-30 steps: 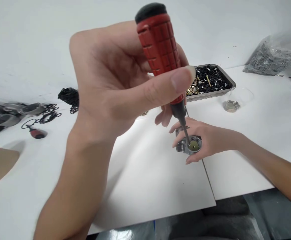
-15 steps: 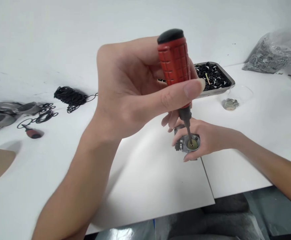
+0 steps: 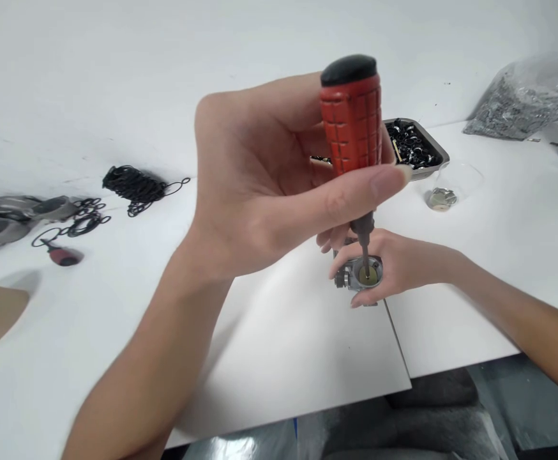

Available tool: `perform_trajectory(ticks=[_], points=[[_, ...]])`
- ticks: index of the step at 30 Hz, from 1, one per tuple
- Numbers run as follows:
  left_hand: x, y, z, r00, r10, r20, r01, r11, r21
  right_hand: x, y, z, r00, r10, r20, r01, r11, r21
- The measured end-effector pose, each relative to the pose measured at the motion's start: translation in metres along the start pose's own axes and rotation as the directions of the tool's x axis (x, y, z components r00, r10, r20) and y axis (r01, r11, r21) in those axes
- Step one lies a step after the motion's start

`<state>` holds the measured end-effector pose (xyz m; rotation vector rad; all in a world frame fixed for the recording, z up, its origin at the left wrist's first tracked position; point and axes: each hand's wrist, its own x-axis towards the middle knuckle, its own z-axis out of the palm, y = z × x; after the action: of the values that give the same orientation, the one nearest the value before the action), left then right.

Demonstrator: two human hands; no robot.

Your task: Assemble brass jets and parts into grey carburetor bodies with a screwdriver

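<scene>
My left hand (image 3: 279, 185) is wrapped round the red handle of a screwdriver (image 3: 350, 121) with a black cap, held nearly upright. Its shaft runs down into the round bore of a small grey metal carburetor body (image 3: 355, 276), where the tip meets a brass-coloured disc (image 3: 368, 276). Around that carburetor body my right hand (image 3: 384, 262) is closed, fingers on its far side and thumb on the near side, keeping it at the table top. Whether the tip sits in a screw head is too small to tell.
A metal tray (image 3: 439, 150) of small black parts stands behind my hands. Near it is a clear container (image 3: 444, 197) with small metal pieces. Left lie black rubber rings (image 3: 135, 185), another red screwdriver (image 3: 63, 255) and grey metal housings (image 3: 25, 214). A filled plastic bag (image 3: 513, 102) rests back right.
My left hand and the screwdriver handle have shifted right, so the screwdriver stands more upright. Its tip stays in the bore. My right hand and the carburetor body have barely moved.
</scene>
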<state>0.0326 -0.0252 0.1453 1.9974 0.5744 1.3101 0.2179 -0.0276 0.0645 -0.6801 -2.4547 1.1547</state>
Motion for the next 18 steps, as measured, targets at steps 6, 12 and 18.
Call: perform_trajectory(ticks=[6,12,18], points=[[-0.001,0.003,0.003,1.000,-0.017,0.012,0.017,0.999,0.043,-0.001,-0.002,-0.001,1.000,0.010,0.006,-0.010,1.000,-0.027],[-0.005,0.024,0.011,0.997,-0.053,0.050,0.050,0.998,0.047,-0.003,-0.005,0.000,0.998,0.060,-0.031,-0.062,0.997,-0.056],[-0.002,0.025,0.013,0.996,-0.005,0.087,0.003,1.000,0.020,-0.003,-0.006,0.001,0.996,0.075,-0.043,-0.077,0.995,-0.063]])
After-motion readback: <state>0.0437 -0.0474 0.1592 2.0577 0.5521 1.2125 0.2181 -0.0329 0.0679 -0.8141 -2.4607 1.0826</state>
